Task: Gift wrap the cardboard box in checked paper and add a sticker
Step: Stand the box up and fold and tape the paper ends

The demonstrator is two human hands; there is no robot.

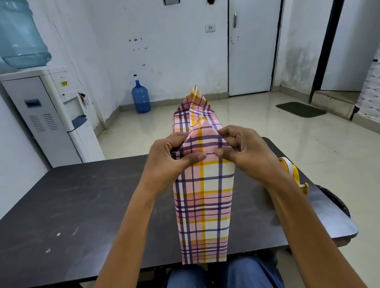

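Though checked paper (pixel 202 200) hides the box's sides, your left hand (pixel 172 161) and right hand (pixel 245 152) pinch its top flap (pixel 203 140) with curled fingers (pixel 192 160). Taping and the sticker seem left.

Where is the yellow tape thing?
In the head view, the yellow tape dispenser sits on the dark table near its right edge, just beyond the wrist of the right hand and to the right of the checked paper.
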